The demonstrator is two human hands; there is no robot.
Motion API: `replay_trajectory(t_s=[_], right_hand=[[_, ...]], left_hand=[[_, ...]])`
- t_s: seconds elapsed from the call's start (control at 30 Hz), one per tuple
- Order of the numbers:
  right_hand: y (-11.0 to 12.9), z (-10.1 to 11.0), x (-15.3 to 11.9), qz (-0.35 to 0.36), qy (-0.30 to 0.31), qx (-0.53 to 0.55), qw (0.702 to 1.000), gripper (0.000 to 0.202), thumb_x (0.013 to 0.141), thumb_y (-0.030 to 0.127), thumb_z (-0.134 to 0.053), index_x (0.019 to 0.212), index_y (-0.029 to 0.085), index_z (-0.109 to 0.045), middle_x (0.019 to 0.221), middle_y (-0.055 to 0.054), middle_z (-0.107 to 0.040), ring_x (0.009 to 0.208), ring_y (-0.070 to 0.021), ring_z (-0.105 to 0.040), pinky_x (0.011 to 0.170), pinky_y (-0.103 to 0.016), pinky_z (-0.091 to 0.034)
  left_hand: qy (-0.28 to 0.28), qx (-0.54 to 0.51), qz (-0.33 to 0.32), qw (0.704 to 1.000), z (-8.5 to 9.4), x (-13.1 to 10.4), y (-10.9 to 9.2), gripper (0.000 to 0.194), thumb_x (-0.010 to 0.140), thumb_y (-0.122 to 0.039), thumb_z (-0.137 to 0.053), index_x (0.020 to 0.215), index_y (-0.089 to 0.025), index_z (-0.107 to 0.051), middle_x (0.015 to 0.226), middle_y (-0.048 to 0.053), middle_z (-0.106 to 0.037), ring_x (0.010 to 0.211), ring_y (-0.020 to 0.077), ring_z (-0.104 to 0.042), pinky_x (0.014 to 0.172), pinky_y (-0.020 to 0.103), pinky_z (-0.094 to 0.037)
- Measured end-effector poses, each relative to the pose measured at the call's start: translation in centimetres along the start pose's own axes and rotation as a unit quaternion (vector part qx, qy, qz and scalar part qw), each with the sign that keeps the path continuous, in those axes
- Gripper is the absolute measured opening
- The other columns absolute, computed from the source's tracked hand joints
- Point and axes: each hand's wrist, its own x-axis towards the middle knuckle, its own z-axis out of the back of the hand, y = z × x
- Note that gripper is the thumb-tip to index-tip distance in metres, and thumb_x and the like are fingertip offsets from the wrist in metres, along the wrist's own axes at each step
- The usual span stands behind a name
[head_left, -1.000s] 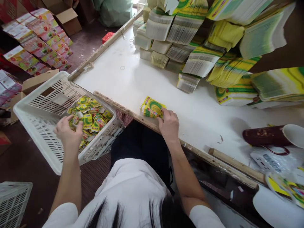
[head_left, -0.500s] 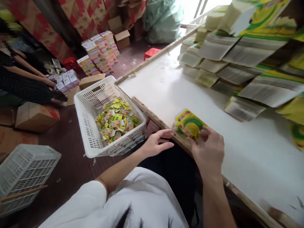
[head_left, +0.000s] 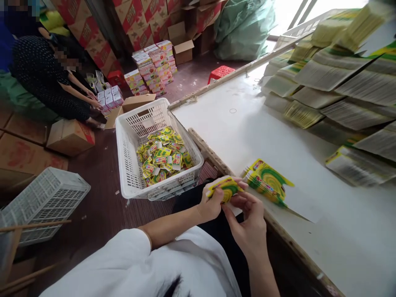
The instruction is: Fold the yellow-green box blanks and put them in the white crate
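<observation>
My left hand (head_left: 210,207) grips a small yellow-and-green printed carton (head_left: 228,189), with its thumb pressed on the near face. At the carton's right end, the bent fingers and thumb of my right hand (head_left: 250,220) close on the edge; the fingertips are partly hidden. Just beyond, a short pile of flat cartons (head_left: 266,183) of the same print lies on the white tabletop (head_left: 216,119), a white flap sticking out to the right. To the left stands a white plastic crate (head_left: 122,165) with many yellow-green cartons (head_left: 163,159) inside.
Tall stacks of flat cartons (head_left: 334,66) fill the table's far right. A wooden strip (head_left: 210,152) edges the table. Another person (head_left: 52,78) bends over small boxes at the left, near cardboard boxes (head_left: 71,136). A grey crate (head_left: 46,206) and a red stool (head_left: 221,72) stand on the floor.
A carton has come off the table pile into my left hand, which was empty. My right hand has left the pile and joined it at the carton. The view has shifted left.
</observation>
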Motion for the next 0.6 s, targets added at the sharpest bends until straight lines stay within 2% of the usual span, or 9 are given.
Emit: replay_trajectory(t_s=[0.1, 0.17, 0.33, 0.5, 0.6], right_hand=[[-0.1, -0.3, -0.4, -0.047, -0.017, 0.055, 0.997, 0.045, 0.082, 0.030, -0.074, 0.118, 0.024, -0.048, 0.095, -0.003, -0.061, 0.083, -0.0190, -0.065, 0.072, -0.036, -0.057], [0.3, -0.4, -0.5, -0.055, -0.034, 0.074, 0.995, 0.048, 0.081, 0.030, -0.075, 0.119, 0.024, -0.047, 0.090, -0.001, -0.060, 0.077, -0.0173, -0.063, 0.067, -0.033, -0.054], [1.5, -0.5, -0.5, -0.061, -0.066, 0.119, 0.989, 0.053, 0.078, 0.030, -0.078, 0.122, 0.025, -0.048, 0.087, 0.001, -0.059, 0.074, -0.0158, -0.061, 0.061, -0.028, -0.050], [1.6, -0.9, -0.9, -0.069, -0.118, 0.106, 0.985, 0.050, 0.077, 0.028, -0.079, 0.118, 0.024, -0.051, 0.087, 0.000, -0.061, 0.074, -0.0155, -0.062, 0.063, -0.028, -0.051], [1.5, -1.2, -0.8, -0.062, -0.130, 0.093, 0.985, 0.051, 0.076, 0.028, -0.080, 0.118, 0.023, -0.051, 0.084, 0.001, -0.060, 0.071, -0.0154, -0.061, 0.061, -0.027, -0.051]], left_hand=[[0.050, 0.033, -0.032, 0.998, 0.3, -0.5, -0.2, 0.071, 0.080, -0.077, -0.052, 0.114, -0.016, -0.069, 0.110, 0.017, -0.071, 0.106, 0.0306, -0.067, 0.096, 0.045, -0.051], [0.066, 0.052, -0.035, 0.996, 0.4, -0.8, -0.4, 0.073, 0.081, -0.077, -0.050, 0.116, -0.016, -0.068, 0.110, 0.017, -0.071, 0.104, 0.0305, -0.067, 0.095, 0.045, -0.052], [0.076, 0.122, -0.053, 0.988, 0.4, -1.3, -0.7, 0.076, 0.081, -0.081, -0.043, 0.113, -0.019, -0.072, 0.114, 0.016, -0.070, 0.113, 0.0333, -0.064, 0.098, 0.046, -0.051], [0.110, 0.120, -0.099, 0.982, 0.3, -1.6, -0.7, 0.068, 0.088, -0.073, -0.040, 0.118, -0.021, -0.071, 0.114, 0.014, -0.071, 0.113, 0.0312, -0.065, 0.101, 0.045, -0.049], [0.095, 0.107, -0.092, 0.986, 0.0, -1.6, -0.5, 0.067, 0.087, -0.074, -0.042, 0.114, -0.020, -0.071, 0.112, 0.015, -0.071, 0.108, 0.0295, -0.067, 0.098, 0.043, -0.051]])
